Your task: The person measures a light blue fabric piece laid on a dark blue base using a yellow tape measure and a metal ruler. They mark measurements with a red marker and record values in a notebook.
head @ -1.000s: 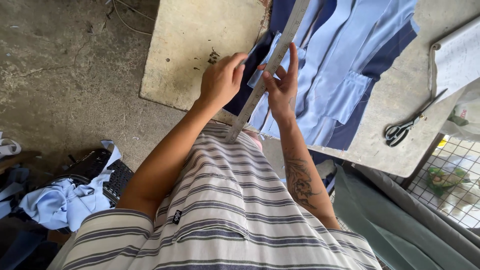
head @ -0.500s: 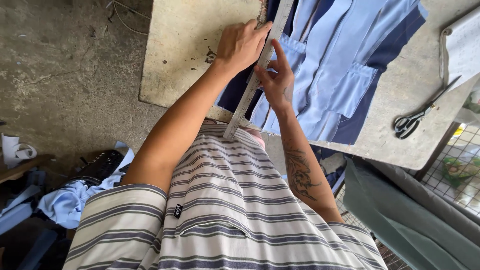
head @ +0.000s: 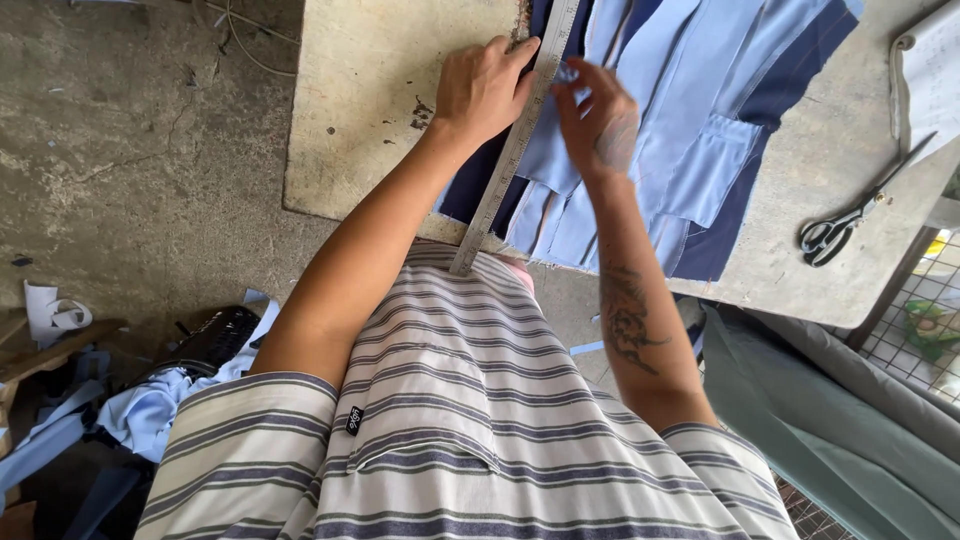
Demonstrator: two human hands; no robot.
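Both hands have shifted along the metal ruler (head: 510, 150) since half a second ago: the left hand (head: 483, 88) now presses flat on the ruler's upper stretch, fingers spread and curled over its edge, while the right hand (head: 598, 115) has lifted off the ruler and hovers just beside it, fingers loosely bent, pinching at the edge of the light blue fabric pieces (head: 690, 110); whether it truly grips the cloth I cannot tell. The ruler lies slantwise across the worktop (head: 370, 110), its lower end jutting past the near edge and touching the striped shirt (head: 450, 420) of the person. Under and beside the ruler sits a dark navy fabric piece (head: 470, 190), with more navy showing along the far side of the light blue stack, which includes a patch pocket shape. That stack spreads over the middle of the worktop, hanging slightly over the near edge.

Well apart to the right lie black-handled scissors (head: 845, 225), blades pointing away. A roll of pale paper (head: 930, 80) rests at the top right corner. Beyond the worktop's right edge are a wire mesh panel (head: 915, 330) and grey-green cloth (head: 800, 400). On the concrete floor (head: 130, 150) to the left lie crumpled blue fabric scraps (head: 150, 410).
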